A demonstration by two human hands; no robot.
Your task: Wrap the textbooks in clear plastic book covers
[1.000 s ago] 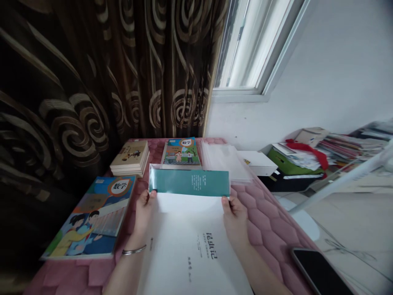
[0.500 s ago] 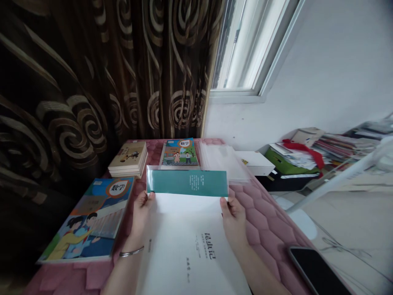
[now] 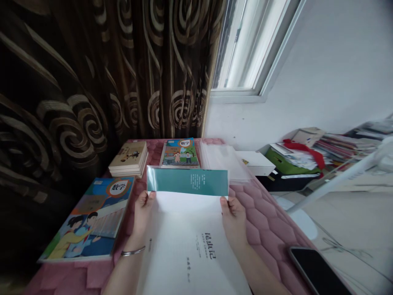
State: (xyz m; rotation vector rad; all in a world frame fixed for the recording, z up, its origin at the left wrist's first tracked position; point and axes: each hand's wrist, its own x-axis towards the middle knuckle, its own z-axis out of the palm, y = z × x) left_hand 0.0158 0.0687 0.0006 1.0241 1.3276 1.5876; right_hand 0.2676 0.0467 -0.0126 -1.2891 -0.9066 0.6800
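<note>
An open book (image 3: 178, 246) with a white title page is turned sideways in front of me. Along its far side runs the green cover flap (image 3: 172, 181), sheathed in a clear plastic book cover (image 3: 228, 177) that reflects light. My left hand (image 3: 143, 209) pinches the left edge where flap and white page meet, thumb on top. At the matching spot on the right edge, my right hand (image 3: 233, 217) grips it, thumb also on top. A metal bangle (image 3: 133, 251) circles my left wrist. The book's near end runs out of view.
Left of the book lies a maths textbook (image 3: 92, 225), with a stack of small books (image 3: 128, 159) behind it. Another textbook (image 3: 179, 153) and clear plastic sheets (image 3: 221, 159) lie farther back. A phone (image 3: 317, 270) rests at right on the pink quilted cover (image 3: 260, 221).
The green flap and its plastic have tilted very slightly, shifting the reflection. Both hands keep their hold in nearly the same place.
</note>
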